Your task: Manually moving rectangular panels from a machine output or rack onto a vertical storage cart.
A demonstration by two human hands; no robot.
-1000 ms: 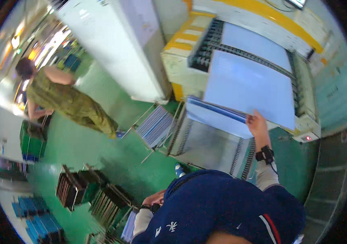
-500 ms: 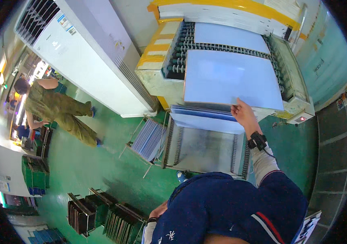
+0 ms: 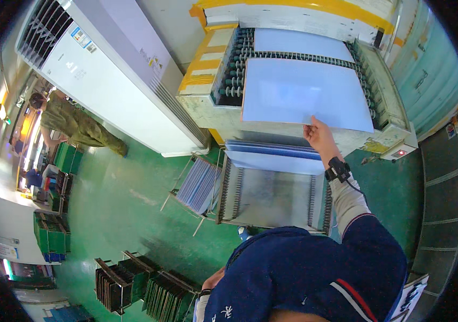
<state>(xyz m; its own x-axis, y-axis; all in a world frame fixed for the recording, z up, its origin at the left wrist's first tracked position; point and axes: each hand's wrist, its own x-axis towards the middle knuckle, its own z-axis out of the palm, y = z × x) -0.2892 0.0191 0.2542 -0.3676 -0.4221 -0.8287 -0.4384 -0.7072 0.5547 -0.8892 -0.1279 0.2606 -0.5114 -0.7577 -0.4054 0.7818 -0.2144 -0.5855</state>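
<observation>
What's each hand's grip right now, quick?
Right hand: closed, pinching the near edge of the front pale panel.
Left hand: partly hidden by the navy shirt; open or closed cannot be told.

A blue-and-white label is sitting on the front of the tall white unit, with pale marks showing below it, and a yellow sticker is clinging to its side (their print is coming out too small to read). White characters are standing on the dark blue garment, bold dark strokes are running across a white board at lower right, and a pale notice is hanging on the left wall
</observation>
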